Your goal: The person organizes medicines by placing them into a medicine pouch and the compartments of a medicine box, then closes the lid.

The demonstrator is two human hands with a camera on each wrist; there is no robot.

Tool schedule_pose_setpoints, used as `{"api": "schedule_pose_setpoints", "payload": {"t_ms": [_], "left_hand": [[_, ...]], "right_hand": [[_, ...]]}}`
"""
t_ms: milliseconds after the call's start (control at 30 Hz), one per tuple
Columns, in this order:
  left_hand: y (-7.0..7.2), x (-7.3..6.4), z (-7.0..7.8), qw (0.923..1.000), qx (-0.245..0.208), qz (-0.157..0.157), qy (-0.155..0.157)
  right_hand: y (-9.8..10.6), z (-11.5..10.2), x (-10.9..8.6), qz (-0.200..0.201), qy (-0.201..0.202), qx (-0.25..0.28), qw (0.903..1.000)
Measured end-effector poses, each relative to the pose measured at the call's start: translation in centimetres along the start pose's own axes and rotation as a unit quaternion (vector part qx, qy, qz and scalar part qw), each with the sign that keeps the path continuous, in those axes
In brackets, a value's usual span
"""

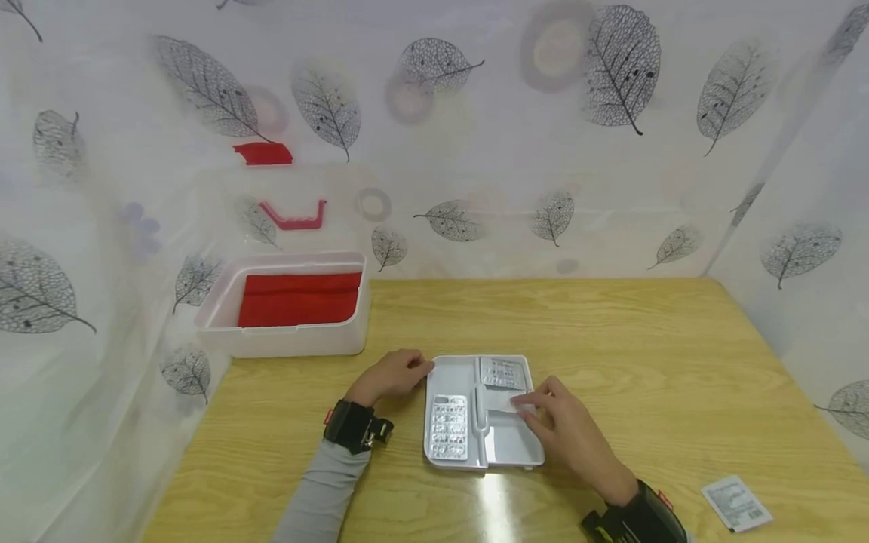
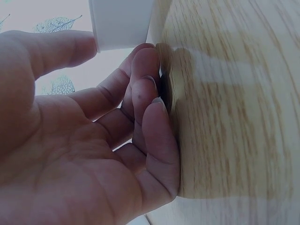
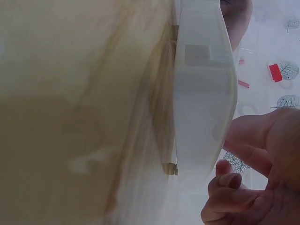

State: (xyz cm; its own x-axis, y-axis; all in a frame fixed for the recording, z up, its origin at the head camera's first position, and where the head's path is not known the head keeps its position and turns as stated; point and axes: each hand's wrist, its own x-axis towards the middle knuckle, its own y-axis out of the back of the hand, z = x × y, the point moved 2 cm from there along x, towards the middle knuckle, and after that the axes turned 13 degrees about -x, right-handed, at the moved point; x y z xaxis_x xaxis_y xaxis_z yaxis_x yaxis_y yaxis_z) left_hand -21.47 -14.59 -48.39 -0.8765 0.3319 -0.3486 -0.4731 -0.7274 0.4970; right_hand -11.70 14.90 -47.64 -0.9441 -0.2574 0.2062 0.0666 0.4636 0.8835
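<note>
Listing remotely, I record: right grip [image 1: 565, 424], pinching white packet [image 1: 497, 400] at white case's [image 1: 451, 377] two o'clock; left grip [image 1: 390, 375], pinching its ten-o'clock rim.

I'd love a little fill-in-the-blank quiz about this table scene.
In the head view:
1. The pale bin contains something coloured ____.
2. The hand at the left edge of the white case is the person's ____ one.
3. A loose packet lies to the ____ of the case.

Missing words: red; left; right.
</note>
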Motion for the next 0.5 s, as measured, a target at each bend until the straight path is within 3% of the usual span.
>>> {"api": "schedule_pose_setpoints", "payload": {"t_ms": [200, 500], "left_hand": [[0.09, 0.11, 0.22, 1.0, 0.001, 0.0, 0.0], [0.06, 0.06, 0.2, 1.0, 0.008, 0.002, -0.005]], "right_hand": [[0.24, 0.0, 0.22, 0.014, 0.013, -0.055, 0.9983], [0.59, -0.04, 0.25, -0.029, -0.002, -0.062, 0.9976]]}}
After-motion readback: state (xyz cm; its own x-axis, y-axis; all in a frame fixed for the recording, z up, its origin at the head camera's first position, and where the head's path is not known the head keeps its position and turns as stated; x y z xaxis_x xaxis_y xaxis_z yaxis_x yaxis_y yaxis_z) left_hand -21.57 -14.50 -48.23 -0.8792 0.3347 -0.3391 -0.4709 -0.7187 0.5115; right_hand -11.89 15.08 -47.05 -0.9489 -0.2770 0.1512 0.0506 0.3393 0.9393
